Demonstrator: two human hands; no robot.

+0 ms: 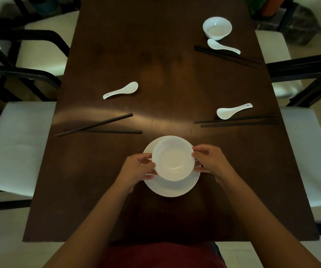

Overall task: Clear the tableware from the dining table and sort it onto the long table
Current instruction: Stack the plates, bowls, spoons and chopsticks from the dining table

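While your left hand (136,168) and right hand (210,160) clamp the white bowl (173,158) over the plate (172,188) at lower centre, treat both as rigid, slippery, breakable; keep each grip at the rim.

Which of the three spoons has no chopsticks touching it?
The left spoon, lying alone. The near-right spoon overlaps its chopsticks, and the far spoon touches its pair.

No legible text, label, brand, number or sign was found on any item in view. The white spoons (121,90) each bore a small dark mark near the handle end, too small to be read as a character or logo.
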